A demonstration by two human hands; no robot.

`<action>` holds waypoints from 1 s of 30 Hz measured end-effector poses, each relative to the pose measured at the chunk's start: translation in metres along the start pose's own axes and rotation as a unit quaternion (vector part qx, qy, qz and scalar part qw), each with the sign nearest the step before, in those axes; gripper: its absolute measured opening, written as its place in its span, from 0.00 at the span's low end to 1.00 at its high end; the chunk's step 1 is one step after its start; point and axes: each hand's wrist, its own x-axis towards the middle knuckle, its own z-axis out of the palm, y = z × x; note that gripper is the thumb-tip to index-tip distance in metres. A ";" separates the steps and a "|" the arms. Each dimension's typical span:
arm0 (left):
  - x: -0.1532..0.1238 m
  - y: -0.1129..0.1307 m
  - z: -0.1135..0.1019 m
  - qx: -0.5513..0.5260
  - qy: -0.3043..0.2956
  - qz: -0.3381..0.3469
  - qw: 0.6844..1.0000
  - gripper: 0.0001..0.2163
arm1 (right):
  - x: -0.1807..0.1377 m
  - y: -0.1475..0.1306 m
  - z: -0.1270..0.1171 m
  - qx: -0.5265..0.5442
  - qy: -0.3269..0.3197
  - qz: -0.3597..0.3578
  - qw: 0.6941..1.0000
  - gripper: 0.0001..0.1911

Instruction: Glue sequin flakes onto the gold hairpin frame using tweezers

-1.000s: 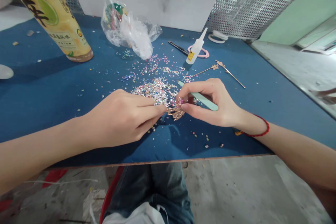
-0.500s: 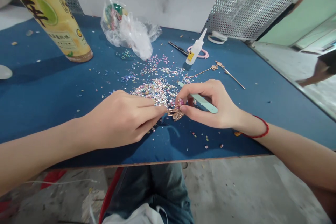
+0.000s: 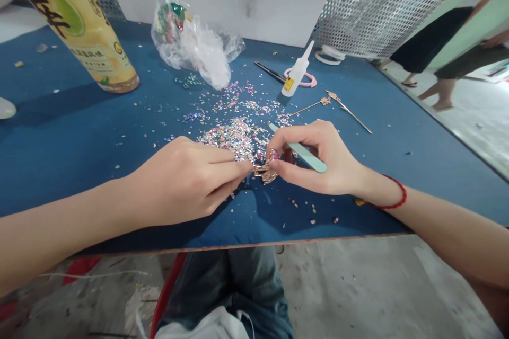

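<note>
My left hand [image 3: 191, 180] is closed, its fingertips pinching the edge of a gold openwork ornament [image 3: 265, 174], which looks like the head of a hairpin. From the other side, my right hand [image 3: 318, 161] presses thumb and fingertip on the ornament's pink, sparkling part [image 3: 274, 155]. Pale green tweezers [image 3: 307, 157] rest across that same hand, held in its curled fingers with the tip pointing up and left. Just beyond the fingertips lies a heap of small shiny chips [image 3: 234, 135] in mixed colours. The hands hide part of the ornament.
Two gold hairpins [image 3: 350, 111] lie at the right, near a white glue bottle [image 3: 295, 78], a dark pen-like tool [image 3: 268, 70] and a pink ring [image 3: 308, 80]. A plastic bag [image 3: 202, 47] sits behind the chips. At left stands a tall yellow drink bottle [image 3: 95, 37]. People walk beyond the table's right edge.
Both hands stay nearly in place on the ornament; the tweezers' rear end has shifted very slightly left. In the background at right, more of the passing people has come into view.
</note>
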 end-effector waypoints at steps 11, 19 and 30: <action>0.000 -0.003 0.002 -0.010 0.072 -0.014 0.997 0.06 | 0.002 0.003 -0.004 0.060 0.134 0.022 0.989 0.13; 0.003 0.001 -0.001 0.005 0.080 -0.014 0.997 0.07 | 0.010 0.023 -0.008 0.028 0.232 0.052 0.971 0.22; 0.003 0.001 -0.002 0.035 0.082 -0.016 0.996 0.09 | 0.014 0.036 -0.014 0.036 0.224 0.039 0.973 0.16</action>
